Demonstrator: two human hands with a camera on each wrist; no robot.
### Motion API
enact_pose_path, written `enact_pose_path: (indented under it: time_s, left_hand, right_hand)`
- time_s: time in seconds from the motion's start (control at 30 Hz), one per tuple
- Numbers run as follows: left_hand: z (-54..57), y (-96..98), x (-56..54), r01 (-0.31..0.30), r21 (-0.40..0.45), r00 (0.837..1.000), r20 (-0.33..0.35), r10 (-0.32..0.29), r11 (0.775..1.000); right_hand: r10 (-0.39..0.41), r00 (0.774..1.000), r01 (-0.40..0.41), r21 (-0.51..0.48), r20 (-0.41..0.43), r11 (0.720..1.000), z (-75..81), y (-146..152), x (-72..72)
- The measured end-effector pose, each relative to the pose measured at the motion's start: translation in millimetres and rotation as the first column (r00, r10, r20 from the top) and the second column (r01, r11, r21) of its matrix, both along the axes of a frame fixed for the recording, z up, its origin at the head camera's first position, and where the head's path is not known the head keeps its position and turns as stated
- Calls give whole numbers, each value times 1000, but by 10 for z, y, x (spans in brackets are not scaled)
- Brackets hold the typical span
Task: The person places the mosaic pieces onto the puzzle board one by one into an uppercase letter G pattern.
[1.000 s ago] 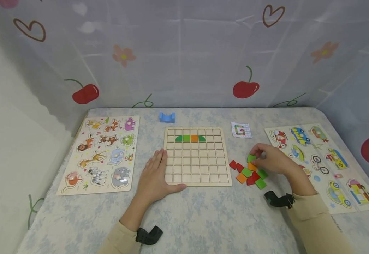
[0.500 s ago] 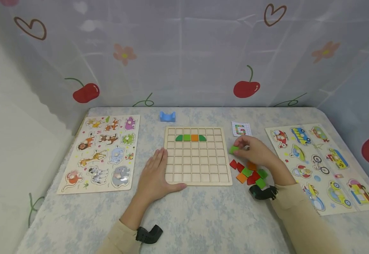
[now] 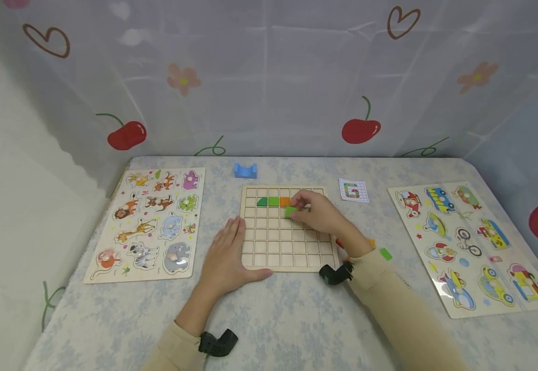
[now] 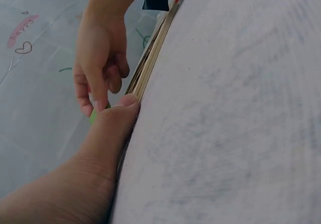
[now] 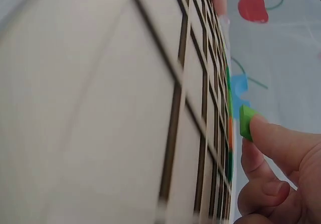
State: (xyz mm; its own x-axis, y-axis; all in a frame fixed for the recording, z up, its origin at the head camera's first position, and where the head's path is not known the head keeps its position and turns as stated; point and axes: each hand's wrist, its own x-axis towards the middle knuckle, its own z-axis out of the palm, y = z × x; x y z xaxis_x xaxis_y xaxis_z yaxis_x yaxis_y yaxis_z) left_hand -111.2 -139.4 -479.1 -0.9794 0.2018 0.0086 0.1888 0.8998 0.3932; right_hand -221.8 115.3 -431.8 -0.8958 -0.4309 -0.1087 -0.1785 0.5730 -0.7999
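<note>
My right hand [image 3: 317, 211] pinches a light green square tile [image 3: 290, 212] between thumb and fingers, above the wooden grid board [image 3: 273, 247]. In the right wrist view the tile [image 5: 245, 122] shows edge-on at the fingertips, apart from the board. Along the board's second row lie a dark green curved piece [image 3: 262, 202], a light green square [image 3: 274, 201] and an orange square [image 3: 284, 201]; my right hand covers the spot to their right. My left hand [image 3: 224, 257] rests flat at the board's left edge, its thumb along the front edge.
Loose orange and green tiles [image 3: 386, 253] lie right of the board, partly behind my right forearm. A pattern card [image 3: 354, 190] lies at the back right, a blue holder [image 3: 245, 170] behind the board. An animal puzzle [image 3: 145, 226] and a vehicle puzzle [image 3: 472, 247] flank them.
My right hand has picked the light green tile from the loose pile and carried it left over the board. My left hand has stayed in place.
</note>
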Motion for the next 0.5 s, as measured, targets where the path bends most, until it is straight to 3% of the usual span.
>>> enact_pose_path:
  time_s: [0.37,0.5]
  left_hand:
    - [23,-1,10,13,5,1000,5,-14,1000]
    - [29,-7,9,15,4,1000,-1,-15,1000]
  right_hand:
    - [41,999,-41,21,-2,999,-16,-506,-66]
    - [38,998,-35,60,-46,998,-29,-594,-73]
